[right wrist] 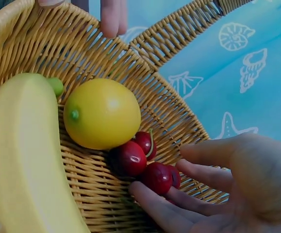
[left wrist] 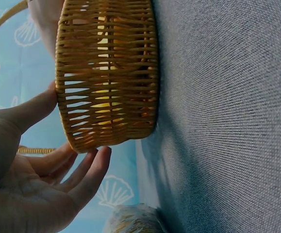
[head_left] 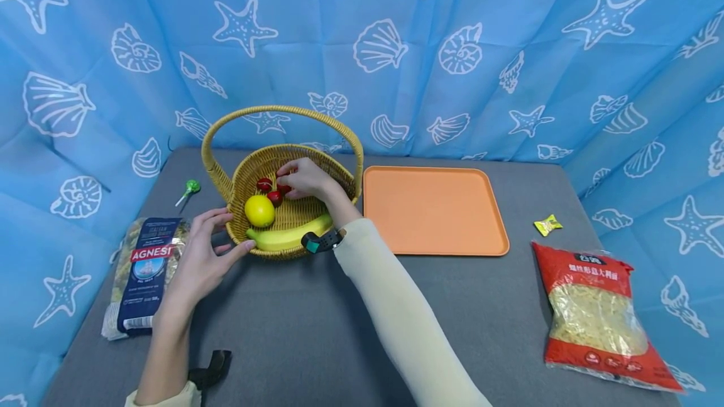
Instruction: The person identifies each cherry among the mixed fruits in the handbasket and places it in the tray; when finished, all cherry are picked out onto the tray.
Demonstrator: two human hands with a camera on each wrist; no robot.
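A wicker basket [head_left: 294,255] with a tall handle holds a yellow lemon [head_left: 259,211], a banana [head_left: 291,235] and several dark red cherries [right wrist: 130,158]. At its left end my left hand [head_left: 200,256] grips the rim, thumb on the near side and fingers round the end, as the left wrist view [left wrist: 38,179] also has it. Inside the basket is my right hand [head_left: 308,179], its thumb and fingers on either side of cherries [right wrist: 157,178] beside the lemon. Those cherries lie against the fingertips [right wrist: 142,190] in the right wrist view.
An orange tray [head_left: 432,209] lies right of the basket. On the left are a pasta bag [head_left: 148,269] and a green lollipop [head_left: 193,186]. A yellow wrapped candy [head_left: 547,225] and a red pasta bag [head_left: 602,313] lie far right. A blue curtain [head_left: 362,49] hangs behind the grey table [head_left: 294,338].
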